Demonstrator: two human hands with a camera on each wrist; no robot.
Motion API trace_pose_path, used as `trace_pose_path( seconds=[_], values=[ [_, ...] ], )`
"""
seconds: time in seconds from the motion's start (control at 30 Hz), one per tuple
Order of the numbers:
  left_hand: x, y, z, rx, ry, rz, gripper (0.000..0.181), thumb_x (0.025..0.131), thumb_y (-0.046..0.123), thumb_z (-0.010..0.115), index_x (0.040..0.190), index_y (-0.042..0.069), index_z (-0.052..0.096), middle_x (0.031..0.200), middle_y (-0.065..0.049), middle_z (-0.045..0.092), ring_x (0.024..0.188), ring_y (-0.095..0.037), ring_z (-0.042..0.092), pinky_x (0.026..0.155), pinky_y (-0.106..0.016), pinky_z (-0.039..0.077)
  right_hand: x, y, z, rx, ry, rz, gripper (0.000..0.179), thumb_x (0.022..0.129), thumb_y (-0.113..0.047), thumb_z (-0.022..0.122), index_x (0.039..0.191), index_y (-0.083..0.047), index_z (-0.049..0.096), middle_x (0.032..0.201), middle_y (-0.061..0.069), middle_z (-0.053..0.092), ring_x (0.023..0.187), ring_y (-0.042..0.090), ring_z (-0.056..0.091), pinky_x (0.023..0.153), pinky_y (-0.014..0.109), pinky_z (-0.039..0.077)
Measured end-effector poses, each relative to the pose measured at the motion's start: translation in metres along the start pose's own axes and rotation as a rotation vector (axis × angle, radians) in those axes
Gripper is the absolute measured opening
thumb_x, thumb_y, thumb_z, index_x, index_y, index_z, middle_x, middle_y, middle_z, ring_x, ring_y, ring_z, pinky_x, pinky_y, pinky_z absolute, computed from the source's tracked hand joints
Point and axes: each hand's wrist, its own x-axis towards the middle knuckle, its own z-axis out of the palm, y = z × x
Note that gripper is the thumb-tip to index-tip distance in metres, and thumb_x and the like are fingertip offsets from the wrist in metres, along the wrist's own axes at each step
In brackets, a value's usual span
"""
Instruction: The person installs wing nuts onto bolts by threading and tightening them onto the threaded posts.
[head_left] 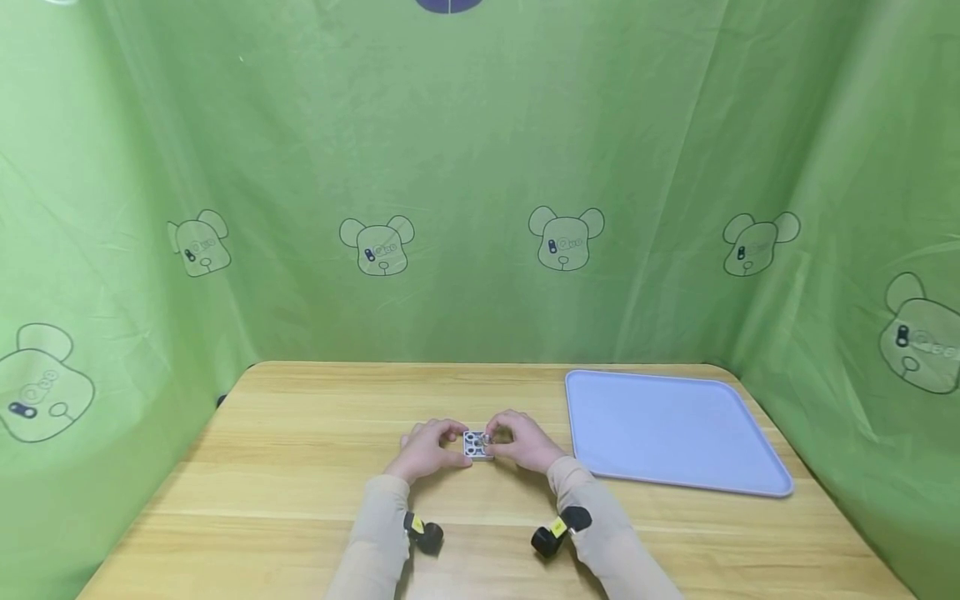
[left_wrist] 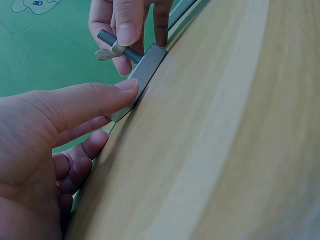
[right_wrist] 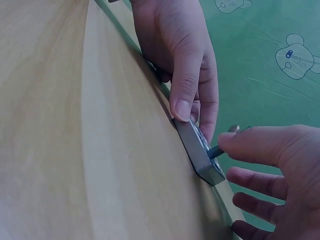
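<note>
A small square metal block [head_left: 473,447] with round holes in its top lies on the wooden table in front of the person. My left hand [head_left: 426,452] grips the block's left side between thumb and fingers. A threaded bolt [left_wrist: 133,55] stands up from the block near its right end. On the bolt's upper part sits a wing nut [left_wrist: 104,54], one wing showing in the left wrist view. My right hand [head_left: 527,443] pinches the wing nut between thumb and index finger, the other fingers spread beside the block. Those fingertips partly cover the nut.
A light blue tray [head_left: 675,429] with a raised rim lies on the right side of the table [head_left: 300,500]. Green curtains [head_left: 465,150] with bear-head prints hang behind and at both sides. Each wrist carries a black strapped camera [head_left: 429,537].
</note>
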Motion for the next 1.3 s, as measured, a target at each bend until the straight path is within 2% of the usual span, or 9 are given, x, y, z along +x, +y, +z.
trace_pose_path(
  seconds=[0.17,0.33,0.47,0.83,1.0,1.3],
  values=[
    [0.0003,-0.0006,0.0003,-0.002,-0.002,-0.004,0.055,0.067,0.039,0.084,0.117,0.023,0.067,0.106,0.002,0.064,0.1,-0.019,0.049,0.086,-0.04,0.029,-0.001,-0.0015,-0.0021,0.036,-0.001,0.008,0.02,0.082,-0.022,0.075,0.095,-0.012,0.064,0.109,0.006,0.067,0.112,0.03,0.059,0.102,0.056,0.04],
    [0.0002,-0.0002,0.0005,-0.006,0.0,-0.005,0.056,0.066,0.038,0.085,0.117,0.023,0.067,0.105,0.002,0.064,0.099,-0.019,0.049,0.087,-0.041,0.029,-0.0023,-0.0019,-0.0061,0.082,0.012,0.011,0.012,0.087,-0.015,0.063,0.098,-0.011,0.064,0.112,0.009,0.067,0.118,0.037,0.057,0.103,0.06,0.039],
    [-0.0002,0.001,0.0,-0.01,0.004,-0.008,0.055,0.066,0.037,0.085,0.116,0.023,0.067,0.105,0.002,0.064,0.099,-0.019,0.049,0.086,-0.041,0.029,-0.0022,-0.0015,-0.0076,0.073,0.013,0.0,0.013,0.086,-0.009,0.059,0.099,-0.011,0.064,0.112,0.009,0.067,0.118,0.037,0.057,0.103,0.059,0.04],
    [-0.0013,0.0029,-0.0014,-0.009,0.001,-0.002,0.054,0.067,0.036,0.085,0.117,0.021,0.067,0.104,0.002,0.064,0.098,-0.019,0.049,0.086,-0.041,0.029,-0.0027,-0.0036,-0.005,0.034,-0.021,-0.059,0.035,0.082,-0.008,0.071,0.117,-0.008,0.065,0.122,0.012,0.066,0.118,0.035,0.057,0.104,0.057,0.039],
    [-0.0012,0.0025,-0.001,-0.009,-0.001,-0.002,0.054,0.067,0.036,0.084,0.116,0.022,0.067,0.104,0.002,0.064,0.098,-0.019,0.049,0.086,-0.041,0.028,-0.003,-0.0034,-0.0046,0.026,-0.023,-0.08,0.031,0.082,-0.007,0.071,0.113,-0.009,0.068,0.117,0.01,0.068,0.115,0.033,0.059,0.103,0.057,0.039],
    [-0.0002,0.0009,0.0002,-0.021,0.001,-0.002,0.054,0.067,0.036,0.085,0.116,0.021,0.067,0.104,0.002,0.063,0.098,-0.018,0.048,0.086,-0.041,0.028,-0.0018,-0.0014,-0.0024,-0.018,-0.007,-0.077,0.016,0.083,-0.012,0.072,0.099,-0.013,0.07,0.111,0.007,0.068,0.109,0.029,0.059,0.1,0.055,0.041]
  ],
)
